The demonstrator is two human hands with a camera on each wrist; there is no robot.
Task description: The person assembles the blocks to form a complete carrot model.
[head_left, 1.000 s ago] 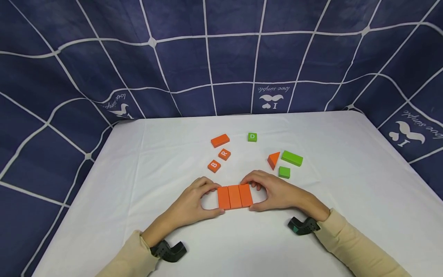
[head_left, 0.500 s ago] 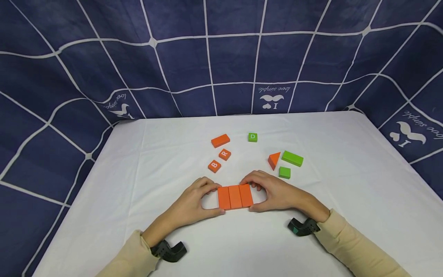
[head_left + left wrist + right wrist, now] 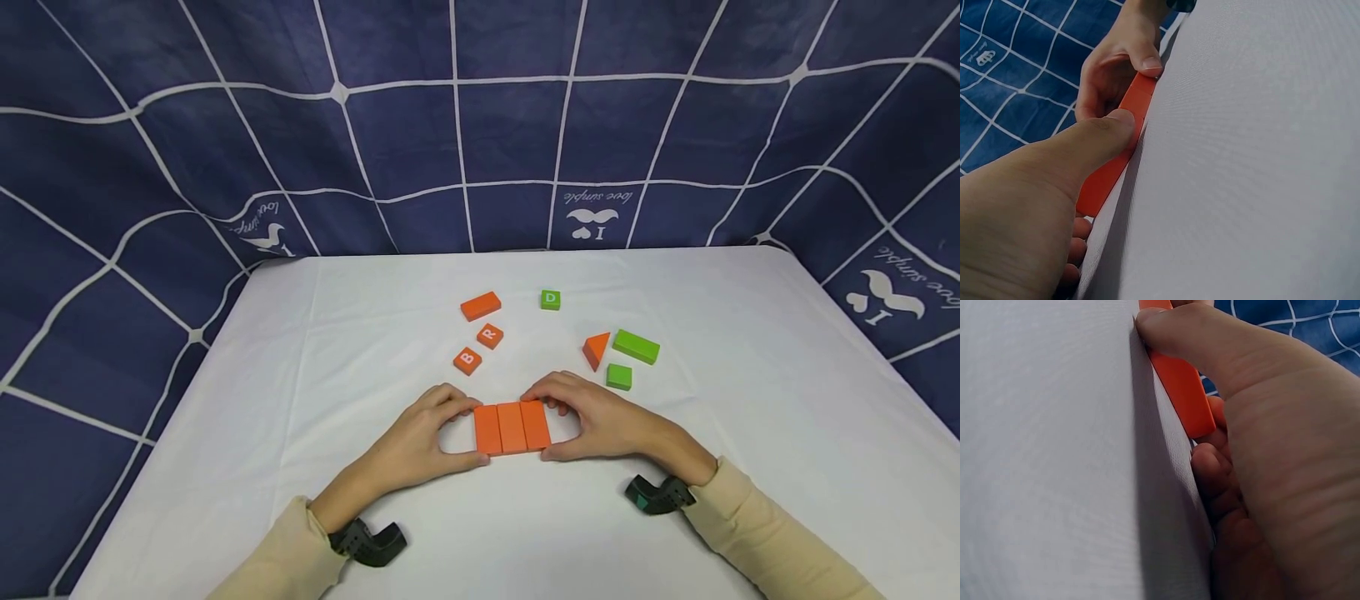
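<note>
Three orange rectangular blocks lie flat, side by side in a row, between the hands on the white table. With thumb and fingers, my left hand [image 3: 423,437] grips the left block [image 3: 487,431] by its near and far ends. My right hand [image 3: 596,417] does the same at the right block [image 3: 536,425]. The middle block [image 3: 512,427] sits between those two, against both. In the left wrist view the left thumb [image 3: 1124,122] presses on the near end of an orange block [image 3: 1104,184]. The right wrist view has the right thumb [image 3: 1154,325] at an orange block [image 3: 1185,394].
Beyond the hands lie an orange rectangular block [image 3: 481,306], orange tiles lettered R [image 3: 490,336] and B [image 3: 467,361], and a green D tile [image 3: 551,300]. Farther right are an orange triangular block [image 3: 596,350], a long green block [image 3: 636,347] and a small green block [image 3: 618,377].
Both hands keep their hold and the row of blocks stays put. Only the head view has shifted slightly.
</note>
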